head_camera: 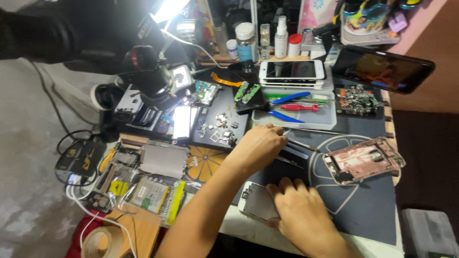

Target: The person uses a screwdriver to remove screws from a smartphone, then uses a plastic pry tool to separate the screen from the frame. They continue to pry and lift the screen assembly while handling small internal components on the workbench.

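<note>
A flat white phone panel (pixel 258 201) at the near edge of the dark mat (pixel 368 210) on the surface is pinned under the curled fingers of the right hand (pixel 302 213), while one thin metal tool (pixel 302 144) is pinched by the left hand (pixel 258 147) just beyond it.

Position: the single head camera is sitting above the workbench, on the person's head.
Direction: it is looking steeply down and forward across the dark mat (pixel 363 205).
Nearness: it is hovering close, both forearms filling the lower frame.
</note>
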